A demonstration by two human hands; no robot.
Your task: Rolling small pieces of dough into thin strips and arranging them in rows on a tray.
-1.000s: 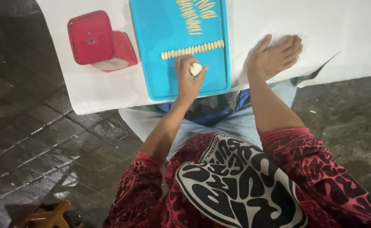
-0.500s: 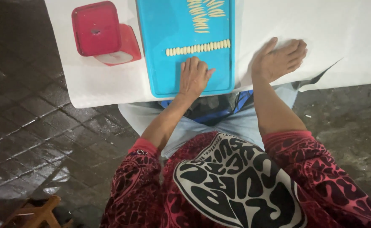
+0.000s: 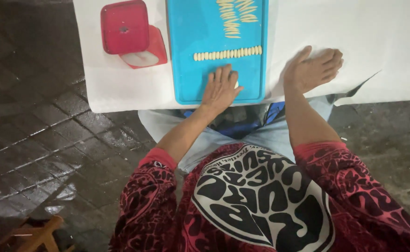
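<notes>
My left hand (image 3: 221,88) lies palm down on the near part of a blue board (image 3: 186,70), fingers spread flat. A small pale dough piece (image 3: 236,84) peeks out from under its fingers. Beyond the hand, a row of small dough pieces (image 3: 227,53) runs across the board. Several thin rolled dough strips (image 3: 235,16) lie at the board's far end. My right hand (image 3: 313,70) rests flat and empty on the white table cover (image 3: 307,28), to the right of the board.
A red square container (image 3: 124,27) stands left of the board, leaning on a second red piece with a white inside (image 3: 145,55). The table's near edge runs just below the board. Dark wet paving (image 3: 41,140) and a wooden stool corner (image 3: 37,233) are at the left.
My left hand held a dough piece in its fingertips over the board, then lowered it and flattened over it. The right hand has stayed flat on the table.
</notes>
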